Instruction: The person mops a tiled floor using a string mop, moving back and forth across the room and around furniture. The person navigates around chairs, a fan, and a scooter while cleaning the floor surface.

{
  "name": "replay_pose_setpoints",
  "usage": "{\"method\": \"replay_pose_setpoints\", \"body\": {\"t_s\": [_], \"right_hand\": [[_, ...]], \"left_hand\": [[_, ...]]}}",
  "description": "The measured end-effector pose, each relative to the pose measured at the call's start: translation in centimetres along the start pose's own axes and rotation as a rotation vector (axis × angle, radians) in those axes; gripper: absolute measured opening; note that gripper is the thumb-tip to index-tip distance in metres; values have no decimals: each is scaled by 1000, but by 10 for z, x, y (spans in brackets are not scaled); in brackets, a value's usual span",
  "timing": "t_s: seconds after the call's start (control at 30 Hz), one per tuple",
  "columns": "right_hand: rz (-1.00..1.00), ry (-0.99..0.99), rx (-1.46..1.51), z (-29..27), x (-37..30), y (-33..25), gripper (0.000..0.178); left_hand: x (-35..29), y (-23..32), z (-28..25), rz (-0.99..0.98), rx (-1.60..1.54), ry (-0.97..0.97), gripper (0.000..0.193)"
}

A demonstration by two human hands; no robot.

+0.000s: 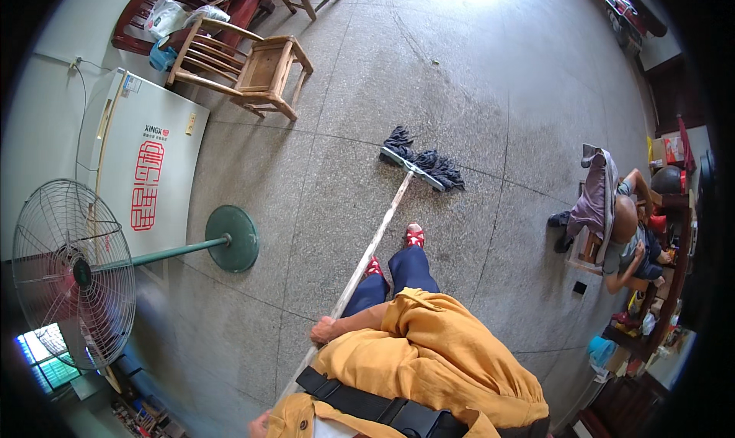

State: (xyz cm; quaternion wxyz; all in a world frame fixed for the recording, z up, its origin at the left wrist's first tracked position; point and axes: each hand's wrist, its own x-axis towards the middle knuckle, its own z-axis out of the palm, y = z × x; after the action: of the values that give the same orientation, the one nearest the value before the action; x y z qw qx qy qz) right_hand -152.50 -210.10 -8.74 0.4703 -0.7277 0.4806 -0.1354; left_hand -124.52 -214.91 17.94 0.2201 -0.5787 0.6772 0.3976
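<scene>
A mop (379, 227) slants across the view on a long pale wooden handle. Its dark strands (436, 168) lie on the grey speckled floor, hanging from a light grey clamp bar. My right hand (325, 330) is wrapped around the handle in front of my body, the forearm coming out of a mustard-yellow sleeve (429, 323). At the lower edge, my left hand (259, 424) shows only in part, closed at the upper end of the handle; its fingers are mostly hidden. Beneath the handle are my feet in red-and-white footwear (414, 236).
To the left stand a wire-caged fan (82, 271) on a round green base (232, 238) and a white chest freezer (153, 155). A wooden chair (264, 64) is beyond them. At right, a person (626, 223) sits on a chair beside cluttered shelves (651, 331).
</scene>
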Motion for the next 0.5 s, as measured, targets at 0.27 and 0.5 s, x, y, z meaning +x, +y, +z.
{"method": "replay_pose_setpoints", "body": {"t_s": [0.27, 0.5], "right_hand": [[2, -55, -189, 26, -16, 149, 15], [171, 46, -514, -210, -145, 288, 9]], "left_hand": [[64, 78, 63, 15, -129, -5, 43], [207, 230, 146, 217, -218, -18, 43]]}}
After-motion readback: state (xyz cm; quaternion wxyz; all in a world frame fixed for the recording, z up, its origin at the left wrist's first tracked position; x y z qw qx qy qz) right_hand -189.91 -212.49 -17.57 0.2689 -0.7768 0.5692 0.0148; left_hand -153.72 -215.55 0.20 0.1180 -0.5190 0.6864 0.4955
